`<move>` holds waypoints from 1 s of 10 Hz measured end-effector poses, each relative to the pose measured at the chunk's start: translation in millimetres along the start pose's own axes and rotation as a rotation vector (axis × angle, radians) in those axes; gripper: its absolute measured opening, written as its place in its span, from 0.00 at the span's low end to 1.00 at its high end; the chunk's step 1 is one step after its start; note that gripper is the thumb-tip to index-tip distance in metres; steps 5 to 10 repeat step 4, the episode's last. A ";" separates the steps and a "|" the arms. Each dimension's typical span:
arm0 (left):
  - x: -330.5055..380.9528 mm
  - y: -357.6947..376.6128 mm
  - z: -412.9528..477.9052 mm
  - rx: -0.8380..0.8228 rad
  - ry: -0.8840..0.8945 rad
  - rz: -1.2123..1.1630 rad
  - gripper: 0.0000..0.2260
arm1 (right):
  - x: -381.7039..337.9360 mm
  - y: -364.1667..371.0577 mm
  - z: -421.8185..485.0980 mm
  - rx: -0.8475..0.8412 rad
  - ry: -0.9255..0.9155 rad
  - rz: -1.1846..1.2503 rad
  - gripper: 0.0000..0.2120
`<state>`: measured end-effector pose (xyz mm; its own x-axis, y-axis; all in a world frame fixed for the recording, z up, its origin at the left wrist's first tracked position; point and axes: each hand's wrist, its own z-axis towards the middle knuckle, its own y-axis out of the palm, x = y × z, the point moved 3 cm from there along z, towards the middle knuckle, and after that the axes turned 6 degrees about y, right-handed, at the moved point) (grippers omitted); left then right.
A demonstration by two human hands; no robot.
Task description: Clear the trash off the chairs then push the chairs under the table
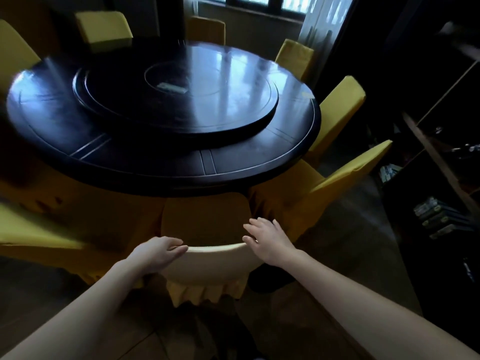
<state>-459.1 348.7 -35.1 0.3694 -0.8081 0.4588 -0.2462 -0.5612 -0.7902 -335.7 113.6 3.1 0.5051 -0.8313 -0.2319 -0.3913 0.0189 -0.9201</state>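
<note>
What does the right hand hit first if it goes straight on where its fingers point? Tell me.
Probably the chair seat: the right hand is open at the backrest top, fingers aimed forward-left. If it clears the seat, the table rim is next; depth is unclear.
</note>
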 end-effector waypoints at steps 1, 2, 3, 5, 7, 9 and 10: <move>37.1 -27.3 -3.9 0.114 0.126 0.038 0.28 | -5.7 -37.7 3.0 0.177 -0.080 -0.070 0.25; 87.4 -68.9 -5.8 0.333 0.280 0.136 0.30 | -11.1 -84.5 2.2 0.324 -0.132 -0.066 0.28; 136.6 -111.5 -12.4 0.533 0.375 0.176 0.30 | -8.2 -137.6 -0.8 0.451 -0.165 -0.095 0.31; 177.6 -143.9 -25.4 0.643 0.424 0.227 0.32 | -1.8 -184.1 -12.1 0.554 -0.186 -0.113 0.32; 177.6 -143.9 -25.4 0.643 0.424 0.227 0.32 | -1.8 -184.1 -12.1 0.554 -0.186 -0.113 0.32; 177.6 -143.9 -25.4 0.643 0.424 0.227 0.32 | -1.8 -184.1 -12.1 0.554 -0.186 -0.113 0.32; 177.6 -143.9 -25.4 0.643 0.424 0.227 0.32 | -1.8 -184.1 -12.1 0.554 -0.186 -0.113 0.32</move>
